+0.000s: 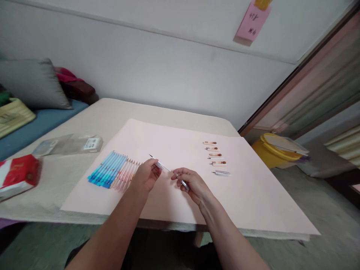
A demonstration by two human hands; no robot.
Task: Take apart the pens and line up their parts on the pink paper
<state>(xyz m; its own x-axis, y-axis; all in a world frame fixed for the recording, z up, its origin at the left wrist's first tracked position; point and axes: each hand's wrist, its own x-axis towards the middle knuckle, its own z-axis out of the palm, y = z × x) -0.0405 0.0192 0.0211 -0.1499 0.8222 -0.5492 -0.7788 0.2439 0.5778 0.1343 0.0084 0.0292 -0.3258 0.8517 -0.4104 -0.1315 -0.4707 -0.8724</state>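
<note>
My left hand (146, 175) is closed in a pinch on a slim white pen (161, 165), whose dark pointed tip sticks out up and to the left. A thin pale length runs from it toward my right hand (192, 183). Those fingers are closed around a short pen part (184, 185) with a shiny silver end; whether the two pieces still join is hard to tell. Beside my left hand lies a row of several blue pens (108, 170) and several pale pens with reddish patterns (123, 175), partly hidden by that hand.
Several short brown-and-cream pen pieces (215, 155) and a whitish one (222, 173) form a column on the pink sheet (253, 198). A clear plastic bag (73, 144) and a red-and-white packet (21, 174) lie left. A yellow bucket (261, 152) stands right of the table.
</note>
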